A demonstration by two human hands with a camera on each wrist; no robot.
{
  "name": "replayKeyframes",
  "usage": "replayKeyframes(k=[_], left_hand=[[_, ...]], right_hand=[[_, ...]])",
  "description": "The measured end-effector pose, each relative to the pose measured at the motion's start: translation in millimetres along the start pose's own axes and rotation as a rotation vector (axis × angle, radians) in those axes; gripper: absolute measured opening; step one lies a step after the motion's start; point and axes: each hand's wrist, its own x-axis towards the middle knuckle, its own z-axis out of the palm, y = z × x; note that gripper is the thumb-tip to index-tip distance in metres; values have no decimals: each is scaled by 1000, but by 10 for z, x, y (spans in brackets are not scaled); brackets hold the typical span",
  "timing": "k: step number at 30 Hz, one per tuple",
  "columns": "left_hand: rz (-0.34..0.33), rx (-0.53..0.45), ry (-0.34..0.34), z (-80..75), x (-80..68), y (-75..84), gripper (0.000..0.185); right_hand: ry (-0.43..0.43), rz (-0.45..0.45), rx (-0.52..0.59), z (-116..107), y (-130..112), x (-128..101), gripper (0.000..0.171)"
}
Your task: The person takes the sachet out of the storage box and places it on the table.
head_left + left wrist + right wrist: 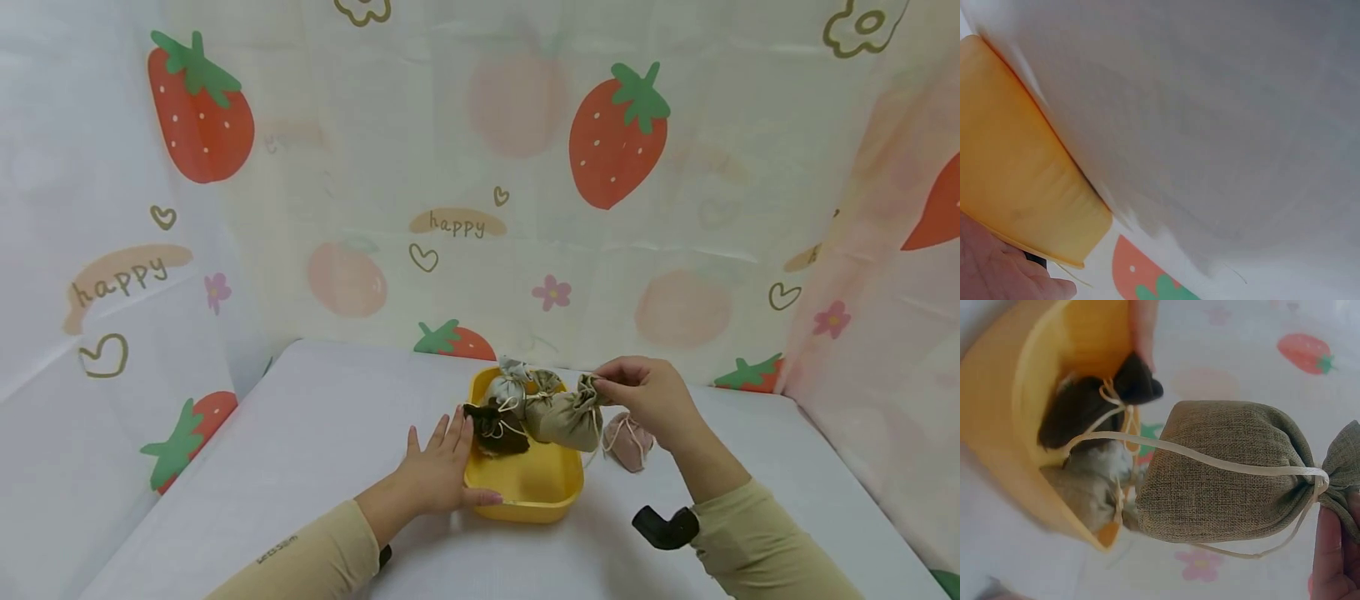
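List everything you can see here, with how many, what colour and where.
tub: one, yellow, middle of the table.
olive pouch: one, over the tub's right rim, pinched at its tied neck.
dark brown pouch: one, inside the tub.
grey pouch: one, at the tub's far end.
pink pouch: one, on the table right of the tub.
table: one, white.
strawberry-print backdrop: surrounds the table.
left hand: rests against the tub's left side.
right hand: pinches the olive pouch.
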Motion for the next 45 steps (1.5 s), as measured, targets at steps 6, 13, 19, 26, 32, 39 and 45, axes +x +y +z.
replayKeyframes(k=[6, 13, 19, 26, 32, 39, 45], left_hand=[[0, -3, 2, 6, 2, -3, 118], [0, -10, 1, 1, -6, 1, 118], [-8, -6, -3, -8, -8, 6, 118], [-12, 1, -2, 15, 13, -1, 118], [-12, 0, -2, 16, 14, 0, 119], [-7, -3, 0, 29, 24, -10, 120], [-7, -4, 1, 41, 22, -13, 120]], right_hand=[[96, -12, 2, -244, 90, 11, 27], [189, -69, 183, -549, 177, 1, 5], [253, -53, 273, -767, 287, -19, 17], [313, 19, 260, -980, 410, -51, 15], [352, 78, 247, -1089, 489, -84, 16], [393, 128, 237, -1108, 644, -91, 24], [394, 172, 210, -1056, 825, -90, 23]])
